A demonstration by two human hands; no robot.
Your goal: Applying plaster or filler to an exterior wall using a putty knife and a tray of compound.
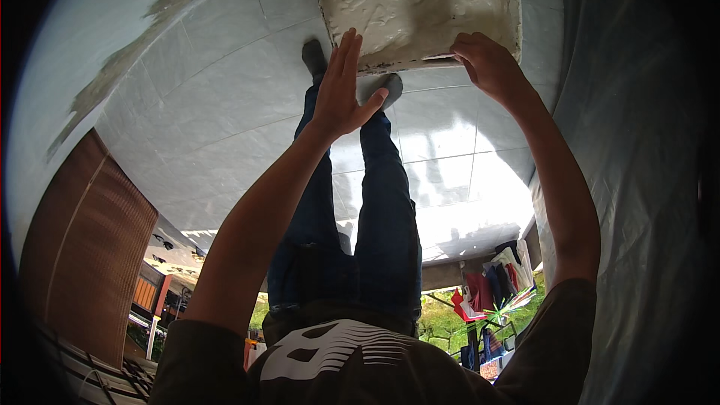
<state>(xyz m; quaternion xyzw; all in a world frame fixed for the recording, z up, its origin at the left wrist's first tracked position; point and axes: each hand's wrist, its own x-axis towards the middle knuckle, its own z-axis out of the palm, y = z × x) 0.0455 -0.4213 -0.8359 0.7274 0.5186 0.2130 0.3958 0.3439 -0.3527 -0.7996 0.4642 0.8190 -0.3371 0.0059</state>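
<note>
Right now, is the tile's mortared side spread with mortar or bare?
Spread: thick whitish mortar covers the tile, which the left hand and right hand hold at its edge.

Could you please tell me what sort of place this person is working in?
Probably a tiling job on a semi-open floor: glossy pale grey floor tiles, a square patch of wet grey-white mortar under both hands, and a grey plastic sheet at one side.

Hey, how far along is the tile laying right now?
Done: pale floor tiles already lie in rows, and the square tile is coated with grey adhesive. In hand: the left hand presses flat on its near edge and the right hand grips the edge. Left: the tile is not yet laid among the others.
</note>
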